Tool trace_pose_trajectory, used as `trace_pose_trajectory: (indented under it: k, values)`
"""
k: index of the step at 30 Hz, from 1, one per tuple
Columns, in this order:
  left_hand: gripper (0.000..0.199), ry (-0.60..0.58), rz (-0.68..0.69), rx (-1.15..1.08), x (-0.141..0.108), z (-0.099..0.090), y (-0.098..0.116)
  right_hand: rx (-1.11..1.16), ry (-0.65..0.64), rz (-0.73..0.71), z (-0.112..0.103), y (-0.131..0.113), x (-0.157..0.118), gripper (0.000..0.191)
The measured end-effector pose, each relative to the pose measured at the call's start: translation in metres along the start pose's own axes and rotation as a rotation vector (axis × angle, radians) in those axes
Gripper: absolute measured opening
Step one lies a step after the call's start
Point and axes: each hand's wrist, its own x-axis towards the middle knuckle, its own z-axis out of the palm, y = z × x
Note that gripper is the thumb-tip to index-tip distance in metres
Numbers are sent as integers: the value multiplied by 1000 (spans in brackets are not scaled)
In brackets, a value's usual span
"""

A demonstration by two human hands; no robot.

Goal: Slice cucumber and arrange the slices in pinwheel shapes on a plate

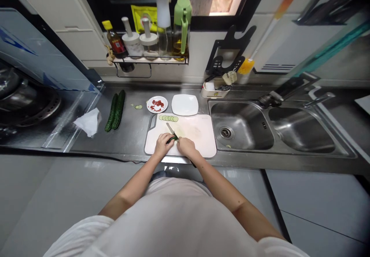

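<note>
Over the front of the white cutting board (199, 135), my left hand (162, 145) is closed on a dark green piece of cucumber (171, 139). My right hand (185, 147) grips a knife (172, 130). Its blade points away to the left, beside the cucumber, and the dark handle end shows below my wrist. Whether the edge is touching the cucumber I cannot tell. A row of overlapping cucumber slices (168, 118) lies along the board's far left edge. Behind the board are a round white plate (149, 106) with chopped red pieces and a square white plate (185, 104).
Two whole cucumbers (118, 110) and a crumpled white cloth or tissue (89, 122) lie left on the steel counter. Right of the board is a double sink (243, 128) with a tap (319, 99). A rack (153, 60) of bottles and jars hangs behind.
</note>
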Motion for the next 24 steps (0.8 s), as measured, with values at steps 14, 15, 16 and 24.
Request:
trace_pose_trajectory:
  k: [14,15,16,24]
  values:
    - [19,11,-29,-38,-2,2,-3,-36,-14,13,10,18,-26,35]
    - [19,11,-32,-39,-2,2,-3,-38,-25,19,11,21,-29,34]
    - [19,11,-36,-40,-2,2,-2,-37,-35,23,11,23,-32,34]
    - [19,17,-61,-85,1,-1,0,-27,-65,26,15,37,-47,33]
